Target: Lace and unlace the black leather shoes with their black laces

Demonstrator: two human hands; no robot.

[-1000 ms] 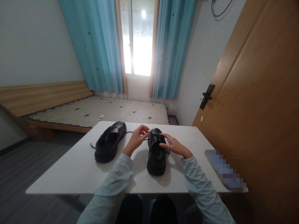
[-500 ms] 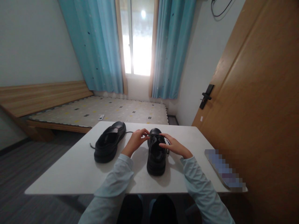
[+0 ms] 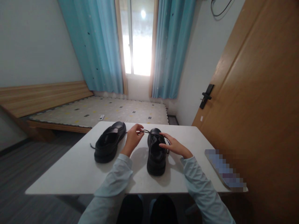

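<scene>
We are working with a black shoe [image 3: 156,166], which is sitting upright on the white desk [image 3: 77,174], a little below and right of the middle of the frame. Its long axis is running almost straight up and down in the picture: the toe is pointing away from us, to the window side, and the heel is facing our body. Our right hand [image 3: 175,146] is coming from the right side and is the nearer one, because its thumb and fingertips are touching the upper around the lacing. These tips are staying spread apart, but the other fingers are partly hiding, so we cannot tell whether this hand is really gripping.

Our left hand [image 3: 133,138] is standing to the left of the toe part, apart from the shoe body. Its fingers are closing in a pinch on the dark lace [image 3: 146,131], which is stretching between this hand and the shoe, sideways across the long axis. Farther left, the second shoe [image 3: 105,155] is lying on its sole, with its toe aiming to the upper right of the frame.
</scene>
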